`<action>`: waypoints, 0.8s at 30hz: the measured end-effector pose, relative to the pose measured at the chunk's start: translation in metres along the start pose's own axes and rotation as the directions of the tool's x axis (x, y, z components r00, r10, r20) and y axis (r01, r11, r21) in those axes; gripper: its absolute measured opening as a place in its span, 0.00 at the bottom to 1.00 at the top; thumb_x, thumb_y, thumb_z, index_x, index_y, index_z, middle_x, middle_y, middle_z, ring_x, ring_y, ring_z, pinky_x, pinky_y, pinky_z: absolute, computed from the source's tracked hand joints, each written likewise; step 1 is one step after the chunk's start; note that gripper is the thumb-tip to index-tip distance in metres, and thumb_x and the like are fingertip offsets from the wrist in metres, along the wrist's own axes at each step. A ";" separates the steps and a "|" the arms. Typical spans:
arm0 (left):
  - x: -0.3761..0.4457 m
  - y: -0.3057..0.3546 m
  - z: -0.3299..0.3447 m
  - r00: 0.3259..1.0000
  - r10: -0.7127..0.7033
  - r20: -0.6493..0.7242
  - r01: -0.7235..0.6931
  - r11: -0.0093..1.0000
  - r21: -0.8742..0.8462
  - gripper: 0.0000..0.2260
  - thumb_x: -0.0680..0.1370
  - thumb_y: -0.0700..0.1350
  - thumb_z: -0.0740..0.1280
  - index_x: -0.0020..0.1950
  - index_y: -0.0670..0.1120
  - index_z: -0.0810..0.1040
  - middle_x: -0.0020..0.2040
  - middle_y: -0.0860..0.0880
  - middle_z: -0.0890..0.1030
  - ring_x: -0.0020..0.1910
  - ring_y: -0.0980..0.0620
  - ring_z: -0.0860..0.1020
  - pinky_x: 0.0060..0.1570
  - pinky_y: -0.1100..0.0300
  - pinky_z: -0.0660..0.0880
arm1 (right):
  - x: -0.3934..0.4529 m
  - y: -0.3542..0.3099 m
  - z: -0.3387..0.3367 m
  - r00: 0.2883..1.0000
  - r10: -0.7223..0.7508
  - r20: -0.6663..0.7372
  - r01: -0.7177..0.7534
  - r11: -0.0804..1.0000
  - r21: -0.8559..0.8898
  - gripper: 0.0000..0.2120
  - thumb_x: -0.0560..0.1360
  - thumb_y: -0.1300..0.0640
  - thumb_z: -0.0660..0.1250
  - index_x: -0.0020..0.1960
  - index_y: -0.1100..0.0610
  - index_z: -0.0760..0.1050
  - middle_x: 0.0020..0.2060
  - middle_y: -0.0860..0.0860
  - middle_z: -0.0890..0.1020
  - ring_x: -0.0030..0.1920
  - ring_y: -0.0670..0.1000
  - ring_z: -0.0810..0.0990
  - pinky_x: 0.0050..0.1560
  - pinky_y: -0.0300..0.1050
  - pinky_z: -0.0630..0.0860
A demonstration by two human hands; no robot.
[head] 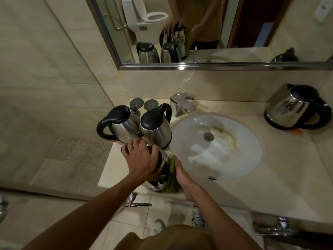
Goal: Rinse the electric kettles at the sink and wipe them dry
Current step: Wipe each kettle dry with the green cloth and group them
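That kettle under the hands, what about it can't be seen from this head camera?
- Lid and top of the held kettle: covered by the left hand.
- Its handle: cannot be picked out behind the hand and forearm.
- The green cloth: mostly hidden between kettle and right hand; its full shape is unclear.
- Right hand's fingers: tucked behind the cloth, their pose unreadable.
- Whether the kettle is wet: reflections too dim to tell.
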State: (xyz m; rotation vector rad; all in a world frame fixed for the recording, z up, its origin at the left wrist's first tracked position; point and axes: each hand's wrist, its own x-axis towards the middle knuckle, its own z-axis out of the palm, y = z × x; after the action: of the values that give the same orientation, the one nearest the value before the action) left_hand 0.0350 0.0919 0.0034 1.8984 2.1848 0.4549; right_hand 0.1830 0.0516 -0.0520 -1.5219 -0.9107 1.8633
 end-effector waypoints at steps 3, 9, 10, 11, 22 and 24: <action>-0.001 0.003 0.002 1.000 0.024 -0.011 -0.024 1.000 0.010 0.17 0.76 0.56 0.54 0.52 0.47 0.76 0.59 0.47 0.76 0.67 0.46 0.68 0.72 0.39 0.50 | -0.002 -0.004 0.002 0.999 -0.052 -0.003 0.052 0.998 -0.018 0.28 0.82 0.35 0.41 0.80 0.39 0.50 0.79 0.43 0.57 0.77 0.46 0.56 0.78 0.52 0.54; -0.001 -0.005 0.000 0.991 0.132 -0.023 -0.133 0.990 -0.054 0.15 0.77 0.56 0.53 0.44 0.49 0.74 0.45 0.51 0.78 0.51 0.51 0.74 0.68 0.47 0.60 | 0.001 -0.046 0.010 0.969 -0.233 0.088 0.243 0.960 -0.136 0.22 0.85 0.44 0.46 0.78 0.42 0.60 0.78 0.43 0.58 0.78 0.45 0.55 0.76 0.46 0.57; 0.002 -0.004 -0.001 0.992 0.123 -0.030 -0.125 0.987 -0.099 0.15 0.76 0.56 0.54 0.43 0.48 0.74 0.43 0.52 0.78 0.48 0.52 0.75 0.66 0.49 0.62 | 0.004 -0.052 0.010 0.967 -0.230 0.108 0.246 0.953 -0.175 0.21 0.86 0.45 0.46 0.78 0.43 0.61 0.78 0.43 0.59 0.77 0.45 0.56 0.75 0.45 0.57; 0.006 -0.005 -0.002 0.995 0.100 -0.022 -0.102 0.984 -0.148 0.16 0.76 0.56 0.54 0.41 0.48 0.75 0.41 0.52 0.78 0.45 0.52 0.75 0.64 0.50 0.64 | 0.009 -0.057 0.008 0.967 -0.222 0.123 0.243 0.949 -0.202 0.21 0.86 0.45 0.46 0.77 0.43 0.62 0.78 0.44 0.60 0.77 0.46 0.57 0.73 0.43 0.58; 0.031 -0.014 -0.007 0.997 0.066 0.025 -0.063 0.991 -0.118 0.11 0.76 0.52 0.59 0.37 0.50 0.75 0.33 0.53 0.76 0.35 0.55 0.74 0.49 0.57 0.65 | 0.028 -0.015 -0.003 0.998 0.006 0.055 -0.001 0.995 -0.104 0.33 0.78 0.29 0.40 0.78 0.40 0.57 0.74 0.46 0.66 0.75 0.48 0.62 0.76 0.54 0.59; 0.029 -0.015 -0.007 0.997 0.076 0.015 -0.074 0.990 -0.119 0.12 0.75 0.53 0.58 0.37 0.50 0.75 0.33 0.53 0.76 0.35 0.55 0.74 0.49 0.57 0.64 | 0.019 0.000 0.004 1.000 -0.029 0.004 0.029 0.999 0.031 0.31 0.79 0.31 0.41 0.78 0.41 0.57 0.73 0.46 0.67 0.73 0.47 0.65 0.70 0.46 0.65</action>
State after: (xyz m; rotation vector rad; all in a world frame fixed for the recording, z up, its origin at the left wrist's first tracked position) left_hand 0.0139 0.1180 0.0057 1.9188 2.0321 0.5637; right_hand 0.1750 0.0655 -0.0629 -1.4794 -0.8977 1.8521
